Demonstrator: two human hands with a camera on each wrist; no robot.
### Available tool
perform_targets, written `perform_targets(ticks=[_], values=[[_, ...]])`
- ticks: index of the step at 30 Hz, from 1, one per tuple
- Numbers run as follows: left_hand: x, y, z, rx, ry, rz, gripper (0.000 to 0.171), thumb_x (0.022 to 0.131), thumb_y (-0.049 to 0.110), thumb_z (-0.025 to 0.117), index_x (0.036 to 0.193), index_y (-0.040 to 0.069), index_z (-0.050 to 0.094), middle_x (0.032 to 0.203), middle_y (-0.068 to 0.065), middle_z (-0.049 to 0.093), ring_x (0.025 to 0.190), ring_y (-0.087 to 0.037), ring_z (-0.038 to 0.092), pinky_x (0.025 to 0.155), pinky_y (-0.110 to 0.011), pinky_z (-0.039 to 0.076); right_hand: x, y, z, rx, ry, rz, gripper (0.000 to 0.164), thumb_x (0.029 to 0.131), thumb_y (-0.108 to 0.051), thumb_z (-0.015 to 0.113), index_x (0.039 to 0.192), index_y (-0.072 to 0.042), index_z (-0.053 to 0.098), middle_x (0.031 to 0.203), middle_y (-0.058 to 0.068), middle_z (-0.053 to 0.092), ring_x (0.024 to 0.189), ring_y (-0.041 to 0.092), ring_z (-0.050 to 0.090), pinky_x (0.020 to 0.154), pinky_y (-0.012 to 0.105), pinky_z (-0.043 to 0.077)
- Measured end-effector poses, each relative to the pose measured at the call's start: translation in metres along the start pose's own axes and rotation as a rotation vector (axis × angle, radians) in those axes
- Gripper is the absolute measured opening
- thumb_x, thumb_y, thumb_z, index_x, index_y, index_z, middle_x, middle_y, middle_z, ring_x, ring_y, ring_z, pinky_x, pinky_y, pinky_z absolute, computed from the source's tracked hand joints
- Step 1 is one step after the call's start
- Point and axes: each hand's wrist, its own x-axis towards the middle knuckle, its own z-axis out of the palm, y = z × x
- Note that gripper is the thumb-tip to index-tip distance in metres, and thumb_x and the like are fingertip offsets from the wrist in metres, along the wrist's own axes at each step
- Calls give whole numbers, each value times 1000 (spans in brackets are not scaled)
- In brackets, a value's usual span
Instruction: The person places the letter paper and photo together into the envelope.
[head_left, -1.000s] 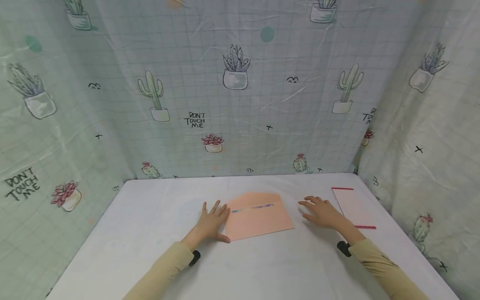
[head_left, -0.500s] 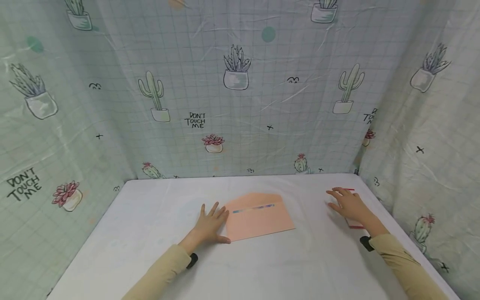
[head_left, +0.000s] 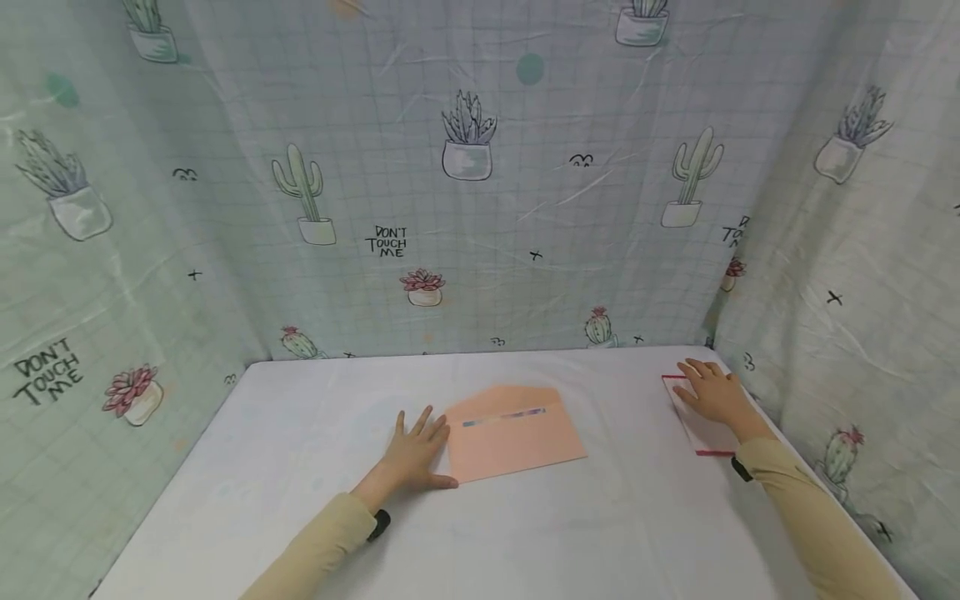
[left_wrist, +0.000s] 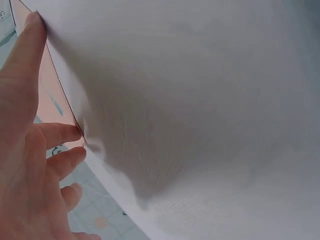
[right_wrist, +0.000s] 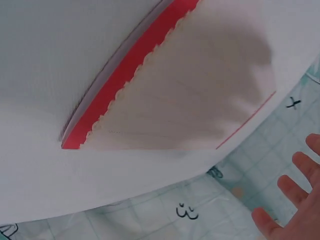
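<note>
A peach envelope (head_left: 517, 442) lies flat on the white table, its flap side up with a shiny bluish strip across it. My left hand (head_left: 412, 457) rests at its left edge, fingers spread; in the left wrist view the thumb and a finger touch the envelope's edge (left_wrist: 55, 80). At the right side lies a pale pink card (head_left: 701, 429) with red ends. My right hand (head_left: 717, 397) is over its far right part, fingers extended, holding nothing. In the right wrist view the card (right_wrist: 175, 95) shows a scalloped border along a red band, and the fingers look apart from it.
The white table (head_left: 300, 417) ends at a printed curtain (head_left: 480, 208) at the back and on both sides. The card lies close to the table's right edge. Each wrist bears a black camera strap, with beige sleeves behind.
My right hand has moved right and away from me, from beside the envelope to over the card. The left hand stays at the envelope's left edge, nearly still.
</note>
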Motion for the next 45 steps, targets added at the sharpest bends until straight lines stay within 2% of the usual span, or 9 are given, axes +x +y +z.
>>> perform_targets(ticks=[8,14,23,30,35,39,45], values=[[1,1,4,2,10,16,92,69,70,52,134,7,40,143,-10,35,135,-36,20,98,-68,16,12,9,16,-11,-123,61,57,93,-40,38,133,0,36,137,26,33,121,47,29,90,71,22],[1,2,5,6,7,11,92,69,71,52,134,8,39,143,-10,34,135,-36,20,99,-67,16,14,11,26,10,-124,114,58,92,-41,37,133,0,35,136,27,33,121,48,28,92,71,19],[0,2,2,18,-23,-7,93,70,71,50,136,8,36,145,-9,31,136,-35,18,100,-66,16,11,3,43,43,-79,209,54,93,-36,40,134,-2,34,136,28,34,122,50,25,95,71,11],[-3,4,0,-3,-23,-21,92,70,69,52,136,8,35,145,-8,31,136,-35,18,100,-66,15,9,-3,36,31,-114,162,54,94,-36,36,135,-2,34,138,27,33,123,52,25,95,71,13],[-5,5,-2,-15,-18,-19,92,71,68,53,136,6,36,144,-10,32,136,-36,18,99,-67,15,8,-4,38,10,-145,160,54,94,-36,37,135,-2,33,137,26,33,122,51,27,95,71,14],[-5,5,-1,1,-37,-24,92,71,69,52,137,7,34,145,-9,30,136,-36,17,100,-67,15,7,-3,44,-39,-123,150,52,94,-36,37,135,-3,34,133,26,38,120,49,31,93,71,19],[-3,4,2,23,-43,-31,93,71,70,50,138,9,33,146,-7,30,137,-35,17,100,-66,16,5,-2,46,-19,-63,129,53,94,-37,39,132,-1,35,125,29,40,115,48,32,90,71,21]])
